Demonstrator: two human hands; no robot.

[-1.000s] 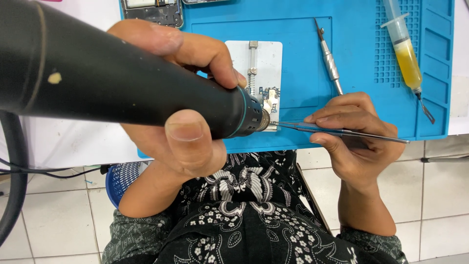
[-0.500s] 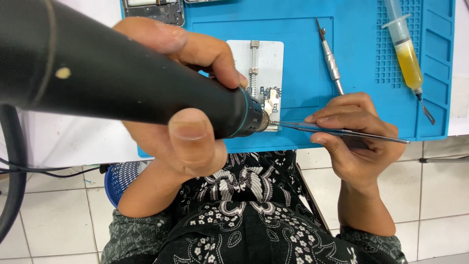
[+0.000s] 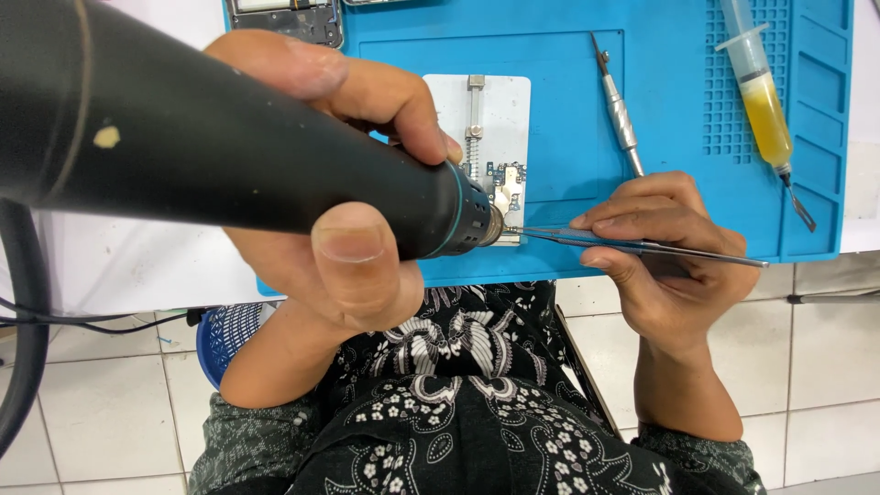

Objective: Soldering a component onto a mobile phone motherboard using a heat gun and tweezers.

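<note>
My left hand (image 3: 339, 192) grips a thick black hot-air gun handle (image 3: 211, 147), its metal nozzle pointing at a small circuit board (image 3: 507, 188) clamped on a white metal holder plate (image 3: 490, 115). My right hand (image 3: 669, 257) holds thin metal tweezers (image 3: 632, 246), whose tips reach the board's lower edge right at the nozzle. Holder and board lie on a blue silicone work mat (image 3: 568, 73).
A metal screwdriver (image 3: 619, 115) lies on the mat right of the holder. A syringe with yellow paste (image 3: 761, 92) rests on the mat's gridded right part. A phone body (image 3: 289, 18) sits at the top edge. A black cable (image 3: 23, 321) hangs at left; tiled floor below.
The hot-air gun handle has shifted very slightly in view; the nozzle and tweezers stay at the board.
</note>
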